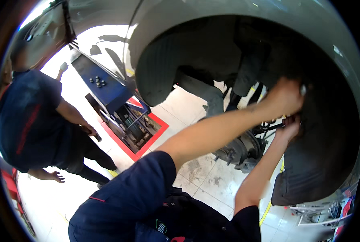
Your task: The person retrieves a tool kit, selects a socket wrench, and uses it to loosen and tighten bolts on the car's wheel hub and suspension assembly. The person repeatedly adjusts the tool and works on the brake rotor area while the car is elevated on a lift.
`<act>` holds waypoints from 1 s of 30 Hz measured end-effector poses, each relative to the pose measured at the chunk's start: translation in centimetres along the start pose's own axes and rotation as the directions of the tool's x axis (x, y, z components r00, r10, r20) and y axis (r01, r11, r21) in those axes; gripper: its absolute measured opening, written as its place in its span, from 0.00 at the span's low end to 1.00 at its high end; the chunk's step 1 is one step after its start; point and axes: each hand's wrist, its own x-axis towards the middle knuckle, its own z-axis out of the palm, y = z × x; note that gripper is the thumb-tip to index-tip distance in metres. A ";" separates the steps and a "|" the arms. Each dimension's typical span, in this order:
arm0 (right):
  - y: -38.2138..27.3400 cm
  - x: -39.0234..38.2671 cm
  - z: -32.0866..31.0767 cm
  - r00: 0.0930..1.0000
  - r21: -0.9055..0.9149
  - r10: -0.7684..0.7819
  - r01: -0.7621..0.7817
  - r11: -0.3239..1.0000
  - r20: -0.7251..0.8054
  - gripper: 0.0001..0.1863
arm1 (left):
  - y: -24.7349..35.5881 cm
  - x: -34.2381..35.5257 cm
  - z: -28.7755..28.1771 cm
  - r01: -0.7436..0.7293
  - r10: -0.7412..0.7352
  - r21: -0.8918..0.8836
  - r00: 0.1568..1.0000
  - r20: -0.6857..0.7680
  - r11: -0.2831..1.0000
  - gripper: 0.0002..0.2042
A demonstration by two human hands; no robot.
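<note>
Both my arms reach into the dark wheel arch [305, 161] of a raised grey car. The left hand [285, 97], the upper one, is closed in a fist. A shiny metal end [303, 89] shows beside its knuckles; the rest of what it grips is hidden. Just below, my right hand [291, 127] has its fingers curled at the outer end of a dark rod [269, 128]. Left of that hand is the bare wheel hub [233, 153] with its studs, and a strut [244, 76] stands above the hub.
A blue lift platform [103, 94] carries several wheel nuts [98, 82], over a floor pit edged in red [138, 155]. At left a co-worker [38, 117] in dark clothes stands beside the platform. A metal-framed rack [325, 220] is at lower right.
</note>
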 end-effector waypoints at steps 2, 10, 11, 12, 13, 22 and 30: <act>-0.1 -5.1 -4.1 0.968 0.037 -0.249 0.249 0.968 -0.013 0.07 | -1.6 3.2 1.9 0.017 -0.022 0.034 0.990 0.141 0.999 0.21; 1.9 -6.8 -5.2 0.872 0.056 -0.475 0.471 0.880 0.122 0.08 | 0.2 -0.1 3.3 -0.085 0.098 0.093 0.985 -0.143 0.992 0.13; 0.9 -4.7 -4.4 0.899 -0.015 -0.430 0.432 0.902 0.084 0.11 | 2.3 -0.7 -0.1 0.080 -0.072 -0.061 0.990 0.118 0.995 0.14; -0.6 -2.2 -2.8 0.964 -0.034 -0.230 0.237 0.971 0.130 0.13 | 3.2 -1.6 -1.9 0.135 -0.094 -0.199 0.975 0.200 0.971 0.15; 0.5 0.2 -2.3 0.960 -0.166 -0.257 0.273 0.948 0.111 0.09 | 4.6 -2.5 -3.3 0.140 -0.100 -0.227 0.979 0.180 0.964 0.15; 0.4 -3.7 -1.7 0.953 -0.135 -0.140 0.107 0.985 -0.268 0.08 | 0.2 -0.1 -0.9 0.099 -0.096 -0.036 0.991 0.096 0.994 0.11; 1.3 -7.1 -7.8 0.855 0.040 -0.442 0.449 0.893 0.273 0.10 | -4.2 5.2 4.7 0.229 -0.177 -0.177 0.947 0.266 0.957 0.12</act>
